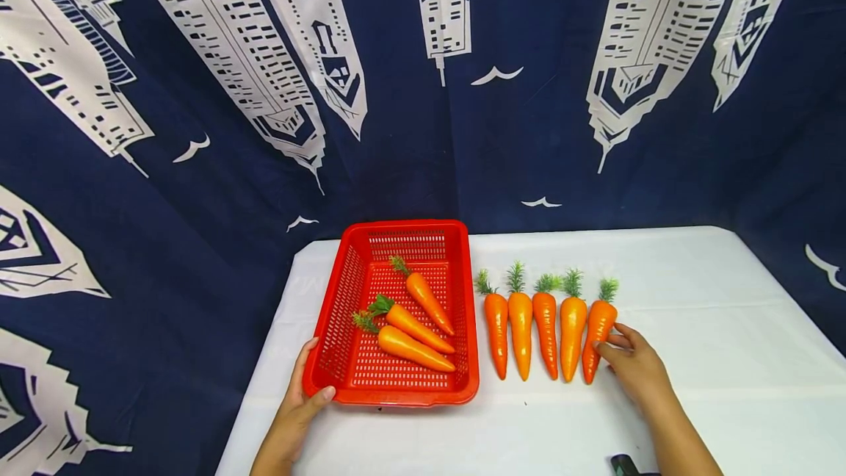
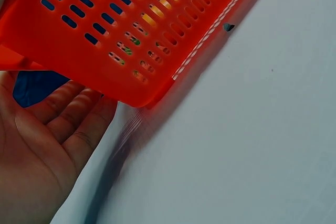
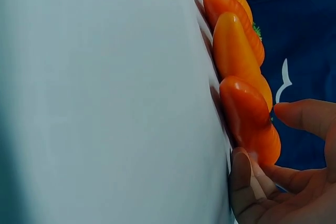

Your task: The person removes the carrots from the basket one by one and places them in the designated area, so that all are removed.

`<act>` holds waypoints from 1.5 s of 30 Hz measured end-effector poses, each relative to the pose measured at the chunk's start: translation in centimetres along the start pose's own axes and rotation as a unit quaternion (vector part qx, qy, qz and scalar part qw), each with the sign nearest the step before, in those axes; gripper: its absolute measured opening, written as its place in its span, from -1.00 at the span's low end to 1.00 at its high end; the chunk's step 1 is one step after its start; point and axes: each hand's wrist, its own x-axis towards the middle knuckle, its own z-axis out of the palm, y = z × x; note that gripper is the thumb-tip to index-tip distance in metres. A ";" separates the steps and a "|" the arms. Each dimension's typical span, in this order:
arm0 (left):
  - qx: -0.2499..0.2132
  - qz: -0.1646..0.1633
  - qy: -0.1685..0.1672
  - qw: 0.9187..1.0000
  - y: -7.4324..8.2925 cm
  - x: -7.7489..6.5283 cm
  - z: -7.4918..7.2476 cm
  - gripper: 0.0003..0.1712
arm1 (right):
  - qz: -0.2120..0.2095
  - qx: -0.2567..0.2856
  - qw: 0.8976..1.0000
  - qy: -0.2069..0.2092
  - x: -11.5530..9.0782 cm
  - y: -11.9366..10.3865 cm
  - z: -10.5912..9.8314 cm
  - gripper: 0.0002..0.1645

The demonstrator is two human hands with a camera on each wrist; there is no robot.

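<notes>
On the white counter (image 1: 714, 314), to the right of a red basket (image 1: 390, 397), five carrots (image 1: 545, 333) lie in a row; three further carrots (image 1: 414, 350) lie inside the basket. The right hand (image 1: 634, 366) is at the rightmost carrot (image 1: 600, 322): its grip has fingers bent round the outer flank and thumb over the top; firmness of contact cannot be told. The left hand (image 1: 294, 404) pinches the basket's near left corner, thumb over the rim. Step in hand, as judged: handling the row's end carrot; whether it is being set down or taken up is not established. Next move, as judged: lifting calls for firmer closure; releasing, for fingers spread clear without nudging the neighbouring carrot (image 1: 572, 329).
</notes>
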 end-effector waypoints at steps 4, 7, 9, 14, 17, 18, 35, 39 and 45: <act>-0.003 0.004 -0.002 1.000 -0.1 0.0 0.0 -0.01 | 0.006 0.005 1.000 0.004 0.0 0.0 -0.1 0.00; -0.004 0.005 -0.003 1.000 -0.1 0.0 0.0 -0.01 | 0.010 0.007 1.000 0.006 -0.1 0.0 -0.1 0.01; -0.004 0.007 -0.004 1.000 -0.1 0.1 0.0 -0.01 | 0.009 0.010 1.000 0.004 -0.1 0.0 -0.2 0.02; -0.006 0.010 -0.005 1.000 0.0 0.1 0.0 -0.01 | 0.006 0.008 1.000 -0.006 0.0 0.0 -0.2 0.04; -0.006 0.011 -0.007 1.000 0.0 0.1 0.0 -0.02 | 0.003 0.009 1.000 -0.016 0.0 0.0 -0.2 0.02; -0.005 0.012 -0.008 1.000 0.1 0.0 0.0 -0.02 | 0.001 0.007 1.000 -0.019 0.0 0.0 -0.2 0.01; 0.001 0.002 0.000 1.000 0.0 0.0 0.0 -0.02 | -0.027 -0.028 0.999 -0.031 -0.1 -0.2 -0.1 -0.02; 0.005 -0.005 0.001 1.000 0.0 0.1 0.0 -0.02 | -0.025 -0.040 0.999 -0.019 -0.1 0.0 -0.4 0.01; 0.007 -0.003 0.001 1.000 0.1 0.0 0.1 -0.02 | -0.023 -0.037 0.999 -0.010 -0.2 0.0 -0.7 0.00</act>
